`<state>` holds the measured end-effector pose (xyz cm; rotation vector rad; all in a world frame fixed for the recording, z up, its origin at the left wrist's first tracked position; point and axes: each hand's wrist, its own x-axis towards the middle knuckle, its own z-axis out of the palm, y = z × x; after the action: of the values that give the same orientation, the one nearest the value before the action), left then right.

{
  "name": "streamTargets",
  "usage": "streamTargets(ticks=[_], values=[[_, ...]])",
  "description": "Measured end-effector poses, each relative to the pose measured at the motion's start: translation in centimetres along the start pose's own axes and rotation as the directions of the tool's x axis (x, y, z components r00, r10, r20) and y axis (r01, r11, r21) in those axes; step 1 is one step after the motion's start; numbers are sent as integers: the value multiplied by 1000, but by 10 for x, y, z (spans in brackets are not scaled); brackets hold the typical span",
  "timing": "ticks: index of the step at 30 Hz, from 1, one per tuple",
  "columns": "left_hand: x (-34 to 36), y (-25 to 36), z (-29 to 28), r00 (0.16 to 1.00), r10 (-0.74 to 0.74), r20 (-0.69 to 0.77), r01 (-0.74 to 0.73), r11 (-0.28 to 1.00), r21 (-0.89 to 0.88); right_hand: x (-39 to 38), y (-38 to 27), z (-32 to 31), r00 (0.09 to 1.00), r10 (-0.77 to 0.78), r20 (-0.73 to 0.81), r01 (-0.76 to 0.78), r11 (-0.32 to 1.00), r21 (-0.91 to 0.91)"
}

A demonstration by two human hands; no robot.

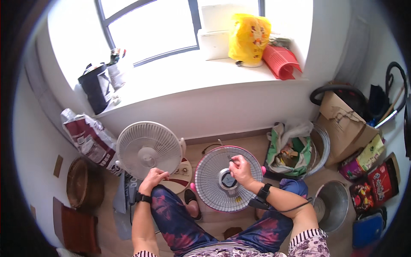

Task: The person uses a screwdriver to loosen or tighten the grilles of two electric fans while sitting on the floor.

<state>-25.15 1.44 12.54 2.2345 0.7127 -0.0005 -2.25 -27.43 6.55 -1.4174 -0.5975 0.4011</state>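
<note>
Between my knees stands a round pink-rimmed appliance with a wire grille (209,188), which looks like a fan heater. Over its middle is my right hand (242,172), fingers pinched together. A small dark tip shows at those fingers, too small to name. My left hand (153,180) lies on my left knee with nothing in it, fingers loosely stretched toward the right. Just beyond that hand is a white fan (147,143) with a round grille, tilted face up. Its round base (177,177) is partly hidden behind the hand and knee.
At right are a green-and-white bag (276,160), a metal bucket (332,205) and a cardboard box (340,124). At left stand a printed sack (92,141), a woven basket (83,184) and a brown stool (77,227). The windowsill (171,92) bears a yellow bag (248,40).
</note>
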Motion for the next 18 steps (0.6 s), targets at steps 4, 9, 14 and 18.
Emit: streamTargets(ticks=[4, 9, 14, 18], values=[[2, -18, 4, 1000, -3, -10, 2, 992, -123, -4, -5, 3, 1000, 21, 14, -21, 1000, 6], [10, -11, 10, 1000, -7, 30, 13, 981, -196, -3, -6, -3, 999, 20, -26, -21, 1000, -15], [12, -31, 6, 999, -23, -22, 17, 978, -208, -3, -14, 6, 1000, 0, -2, 0, 1000, -3], [15, -40, 6, 1000, 19, -14, -20, 999, -30, -2, -14, 6, 1000, -1, -24, 1, 1000, 3]])
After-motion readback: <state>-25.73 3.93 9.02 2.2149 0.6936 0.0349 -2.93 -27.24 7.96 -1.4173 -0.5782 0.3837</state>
